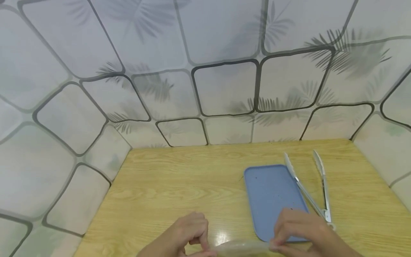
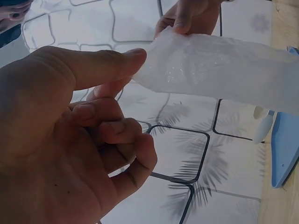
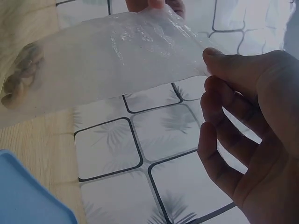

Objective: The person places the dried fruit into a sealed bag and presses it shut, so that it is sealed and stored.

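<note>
A translucent plastic bag (image 1: 242,246) is stretched between my two hands at the near edge of the head view. My left hand (image 1: 189,233) pinches one corner of its edge between thumb and index finger, the other fingers loosely curled below. The opposite corner is pinched by my right hand (image 1: 302,232), also with thumb and fingertips. In the right wrist view, brown lumpy pieces (image 3: 22,77) show through the far end of the bag (image 3: 88,70); their kind is unclear. The same bag (image 2: 210,70) spans the left wrist view.
A blue rectangular tray (image 1: 269,192) with a few dark specks lies on the wood-grain table (image 1: 179,182), partly behind my right hand. Spread metal tongs (image 1: 325,194) rest beside it, one arm along the tray's right edge. Patterned walls (image 1: 224,89) border the table's back and sides.
</note>
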`<state>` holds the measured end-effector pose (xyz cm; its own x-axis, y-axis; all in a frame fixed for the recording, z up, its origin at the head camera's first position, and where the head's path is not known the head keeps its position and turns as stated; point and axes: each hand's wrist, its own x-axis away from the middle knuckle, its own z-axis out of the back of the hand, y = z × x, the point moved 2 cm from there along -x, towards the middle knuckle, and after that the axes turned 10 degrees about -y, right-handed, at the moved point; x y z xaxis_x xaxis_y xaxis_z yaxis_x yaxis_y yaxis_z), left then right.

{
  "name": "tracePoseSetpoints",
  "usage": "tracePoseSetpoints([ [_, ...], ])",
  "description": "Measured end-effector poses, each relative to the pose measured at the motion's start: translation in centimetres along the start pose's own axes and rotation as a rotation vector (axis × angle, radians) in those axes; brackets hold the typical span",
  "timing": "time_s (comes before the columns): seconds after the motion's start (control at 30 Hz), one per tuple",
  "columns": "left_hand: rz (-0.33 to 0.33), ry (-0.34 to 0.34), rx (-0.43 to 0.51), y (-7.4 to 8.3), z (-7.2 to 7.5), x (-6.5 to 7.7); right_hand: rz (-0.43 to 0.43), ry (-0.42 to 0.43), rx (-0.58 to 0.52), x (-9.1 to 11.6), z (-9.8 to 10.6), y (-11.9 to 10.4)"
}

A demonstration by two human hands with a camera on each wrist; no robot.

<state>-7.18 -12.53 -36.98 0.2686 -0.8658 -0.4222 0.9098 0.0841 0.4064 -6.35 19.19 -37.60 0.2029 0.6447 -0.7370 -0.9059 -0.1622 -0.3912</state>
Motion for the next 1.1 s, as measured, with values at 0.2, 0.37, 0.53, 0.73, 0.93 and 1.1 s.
tracePoseSetpoints([
  [0.2, 0.113, 0.067, 0.192, -2.2, 0.4, 0.3, -0.179, 0.028, -0.016, 0.5, 0.0, 2.0],
  [0.37, 0.399, 0.079, 0.411, -6.9, 0.2, 0.6, -0.545, 0.003, 0.038, 1.2, 0.1, 6.4],
  [0.53, 0.66, 0.137, 0.437, -11.2, -0.5, 0.6, -0.841, -0.033, 0.102, 1.7, 0.0, 10.9],
  [0.73, 0.81, 0.245, 0.414, -15.4, -1.6, 0.4, -1.004, -0.045, 0.132, 2.0, -0.5, 15.7],
  [0.93, 0.918, 0.376, 0.471, -18.1, -3.4, 0.7, -1.037, -0.066, 0.177, 2.2, -1.7, 18.7],
  [1.1, 0.985, 0.41, 0.453, -19.2, -4.8, 0.9, -1.07, -0.088, 0.238, 2.2, -2.4, 19.7],
])
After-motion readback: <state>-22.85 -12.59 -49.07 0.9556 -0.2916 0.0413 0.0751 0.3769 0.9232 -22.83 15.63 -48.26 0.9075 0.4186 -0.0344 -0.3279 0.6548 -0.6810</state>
